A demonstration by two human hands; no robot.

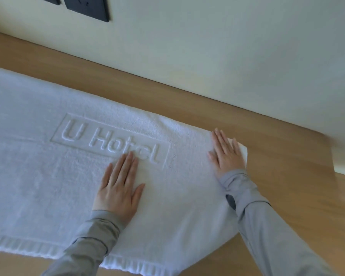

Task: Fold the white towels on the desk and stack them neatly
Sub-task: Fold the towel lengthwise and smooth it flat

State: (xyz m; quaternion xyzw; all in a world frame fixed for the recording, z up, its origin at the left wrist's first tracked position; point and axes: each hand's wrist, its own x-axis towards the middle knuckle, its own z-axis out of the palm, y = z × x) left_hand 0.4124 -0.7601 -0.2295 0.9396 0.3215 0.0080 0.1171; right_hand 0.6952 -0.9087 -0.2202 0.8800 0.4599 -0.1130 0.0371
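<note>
— Smoothing step, agree? White towel (pixel 48 176) lies spread on the tabletop (pixel 287 176), embossed logo (pixel 110 142) face up.

— Agree. Left hand (pixel 118 194) is palm down just below the logo, fingertips touching its last letters. Fingers (pixel 126 166) are straight and close together, thumb out, holding nothing.

— Right hand (pixel 226 154)?

— Right of the logo, on the towel's far corner. Flat too, fingers straight and slightly fanned. It presses the cloth and grips nothing.

— Is that corner doubled?

— Looks thick there, maybe a layer underneath. Can't tell for sure. Left of the logo the towel runs out of frame, so its full length is unknown.

— Hem?

— Ribbed hem (pixel 38 250) along the near edge, below the logo.

— Any stack?

— None in view, and only one towel shows. Beyond the logo there's a bare strip of tabletop, then the wall (pixel 227 56), with dark wall plates (pixel 86 6) up-left of it.

— Progress?

— Early, my guess. This is flattening before a fold, and no finished fold clearly shows.

— Next move?

— Probably pinch the edge right of the logo at both corners, carry it over the logo, match the edges and press the crease. That means going from flat palms to pinching. The terry looks thick and floppy, so lift both corners together or the edges land skewed.
</note>
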